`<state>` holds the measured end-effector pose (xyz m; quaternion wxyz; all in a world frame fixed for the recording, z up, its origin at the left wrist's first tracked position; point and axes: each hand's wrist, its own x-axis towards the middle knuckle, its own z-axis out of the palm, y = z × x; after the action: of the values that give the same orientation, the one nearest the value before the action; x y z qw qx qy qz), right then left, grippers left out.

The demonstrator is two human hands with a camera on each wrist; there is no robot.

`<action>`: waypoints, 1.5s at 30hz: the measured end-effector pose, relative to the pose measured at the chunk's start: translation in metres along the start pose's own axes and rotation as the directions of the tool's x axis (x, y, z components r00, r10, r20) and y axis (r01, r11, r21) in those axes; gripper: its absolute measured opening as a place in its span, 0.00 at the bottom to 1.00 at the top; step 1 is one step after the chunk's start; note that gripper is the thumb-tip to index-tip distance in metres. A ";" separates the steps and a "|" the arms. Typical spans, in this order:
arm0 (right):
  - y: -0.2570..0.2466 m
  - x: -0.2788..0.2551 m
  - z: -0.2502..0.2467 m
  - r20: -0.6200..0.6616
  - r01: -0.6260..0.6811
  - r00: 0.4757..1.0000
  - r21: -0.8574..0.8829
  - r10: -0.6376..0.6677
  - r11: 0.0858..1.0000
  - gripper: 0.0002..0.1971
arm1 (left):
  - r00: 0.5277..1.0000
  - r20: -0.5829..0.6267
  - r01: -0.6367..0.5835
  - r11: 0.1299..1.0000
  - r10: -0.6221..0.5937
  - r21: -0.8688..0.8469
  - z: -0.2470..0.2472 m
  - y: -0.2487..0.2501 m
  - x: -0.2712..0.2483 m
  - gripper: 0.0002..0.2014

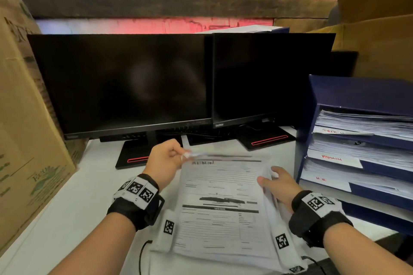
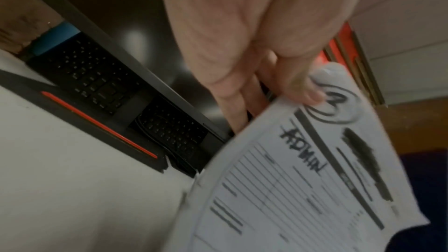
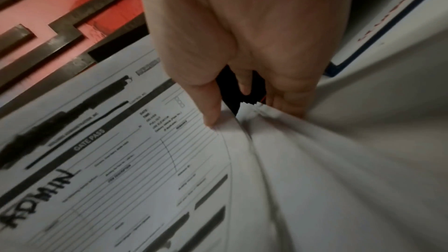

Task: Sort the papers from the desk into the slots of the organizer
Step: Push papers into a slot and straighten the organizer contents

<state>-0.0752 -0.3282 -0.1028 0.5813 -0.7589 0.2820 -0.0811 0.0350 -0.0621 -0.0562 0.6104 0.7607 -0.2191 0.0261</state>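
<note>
- Paper stack (image 1: 220,207) lies on the white bench (image 1: 93,187), between both hands.
- Left hand (image 1: 166,158): thumb and fingers pinch the far left corner of the top sheet (image 2: 303,170), marked "ADMIN"; corner lifted off the stack.
- Right hand (image 1: 276,185): thumb on top, fingers curled under the stack's right edge, gripping it.
- Organizer (image 1: 357,152) stands just right of the right hand, slots open toward it, already holding papers.
- Monitors (image 1: 125,82) close beyond the left hand; cardboard box (image 1: 24,118) to its left; bare bench between.
</note>
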 end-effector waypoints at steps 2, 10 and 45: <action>0.002 -0.003 -0.005 0.057 0.039 0.998 -0.006 -0.039 0.999 0.20 | 0.979 0.206 0.013 1.000 -0.014 0.005 -0.001 -0.001 -0.010 0.16; 0.003 -0.005 -0.006 -0.010 0.174 0.984 -0.108 -0.177 0.979 0.05 | 0.912 0.405 0.052 0.998 -0.062 0.036 -0.003 -0.002 -0.022 0.15; 0.040 -0.109 -0.166 -0.174 0.058 0.985 0.384 0.011 0.921 0.13 | 0.787 0.526 0.391 0.920 -0.324 -0.018 0.162 0.077 -0.049 0.16</action>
<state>-0.2535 -0.4168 -0.0659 0.6924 -0.6222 0.3005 -0.2077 -0.0742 -0.2120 -0.0414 0.5702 0.7275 -0.2266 -0.3071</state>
